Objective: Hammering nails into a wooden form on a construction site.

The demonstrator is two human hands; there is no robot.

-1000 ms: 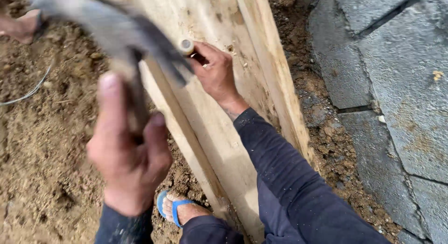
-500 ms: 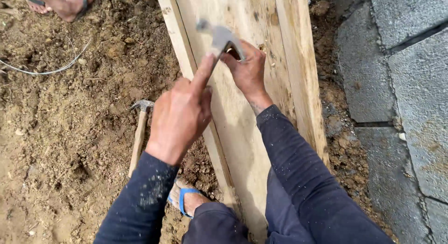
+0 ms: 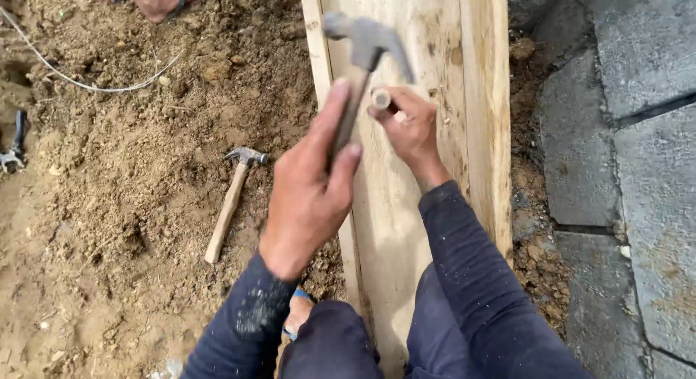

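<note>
From the head view, your left hand [image 3: 308, 194] is clamped on a hammer [image 3: 362, 67], its blurred head raised over the board [image 3: 435, 53]. Your right hand [image 3: 409, 129] rests on the board, fingers pinched on a small pale peg [image 3: 380, 98] just under the hammer head. A second hammer [image 3: 232, 201] lies on the dirt [image 3: 109, 205] left of the board. A wire [image 3: 87, 82] curves farther left.

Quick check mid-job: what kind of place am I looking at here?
Most likely an outdoor building or digging site. Loose dug soil with a spare hammer lying on it, a plywood form board set on edge, and grey stone paving beside it.
</note>
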